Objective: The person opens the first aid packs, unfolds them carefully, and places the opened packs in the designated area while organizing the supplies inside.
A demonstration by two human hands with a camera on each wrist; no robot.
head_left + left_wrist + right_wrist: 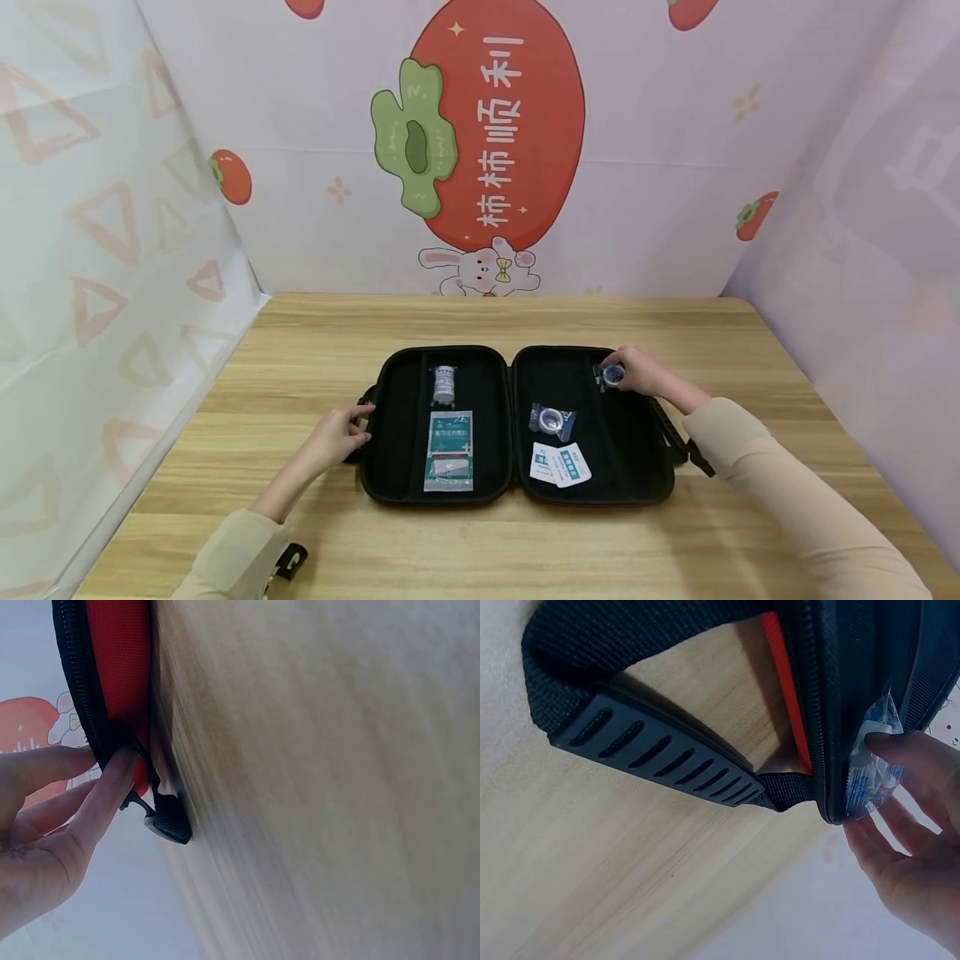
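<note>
An unzipped black-lined case (390,433) with a red outer shell lies spread flat on the table. My right hand (637,371) pinches a tape roll in clear wrapping (870,761) over the far right corner of the case's right half. At the left edge, my left hand (337,437) holds the rim between thumb and fingers, beside a black zipper pull (171,817). The left half holds a wrapped white roll (444,385) and a green-and-clear packet (450,450). In the right half lie another wrapped tape roll (551,421) and two white-and-green sachets (570,465).
The case stands on a wooden table (465,550), with printed cloth walls (637,208) behind and at both sides. A black carry handle (664,754) sticks out from the case's right side. Black straps are at both wrists.
</note>
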